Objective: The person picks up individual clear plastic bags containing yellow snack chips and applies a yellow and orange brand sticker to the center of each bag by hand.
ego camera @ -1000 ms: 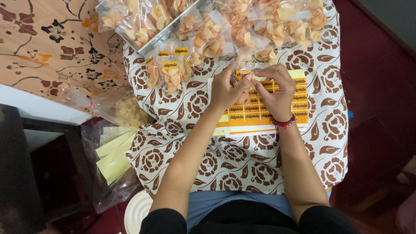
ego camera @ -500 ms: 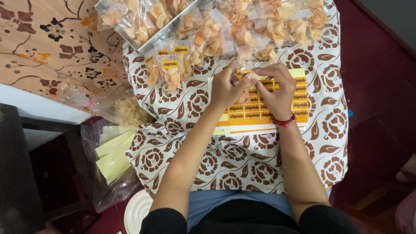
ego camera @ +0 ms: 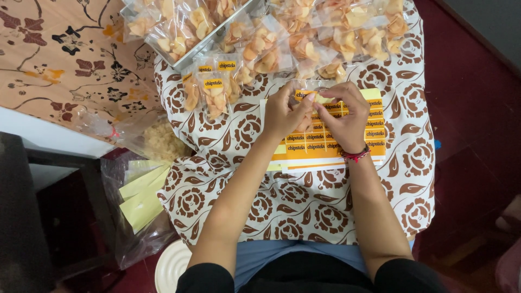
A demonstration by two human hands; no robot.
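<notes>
The left hand (ego camera: 285, 111) and the right hand (ego camera: 347, 116) met above the sticker sheet (ego camera: 325, 147), fingertips pressed together and pinching a small orange sticker (ego camera: 304, 95) at the sheet's far edge; what else lay in the pinch could not be told. Three clear bags of chips (ego camera: 213, 87) beside the sheet already carried stickers, whereas the heap of bags (ego camera: 336, 32) beyond and those in the metal tray (ego camera: 214, 40) showed none, so the labelling was judged to be at an early stage. The sheet lay flat on the patterned cloth (ego camera: 244, 190), long axis running left to right across the person's front.
</notes>
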